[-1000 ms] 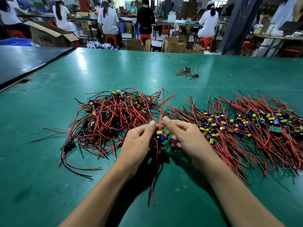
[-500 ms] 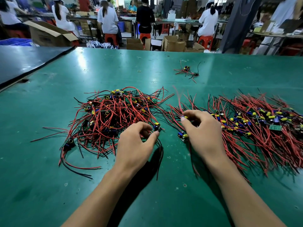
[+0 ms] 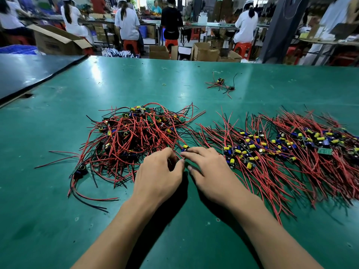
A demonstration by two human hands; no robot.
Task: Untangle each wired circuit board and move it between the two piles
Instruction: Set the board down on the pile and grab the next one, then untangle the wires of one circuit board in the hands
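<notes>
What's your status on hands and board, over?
Left hand pinching red wires at tangled pile edge. Right hand touching one circuit board. Loose wires from that pile crowd it.

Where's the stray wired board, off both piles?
Head view: stray wired board lies alone far up the green table, right of centre, beyond the left pile and right pile, yellow ring to its left.

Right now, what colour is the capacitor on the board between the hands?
Yellow. The capacitor shows clearest in the head view.
</notes>
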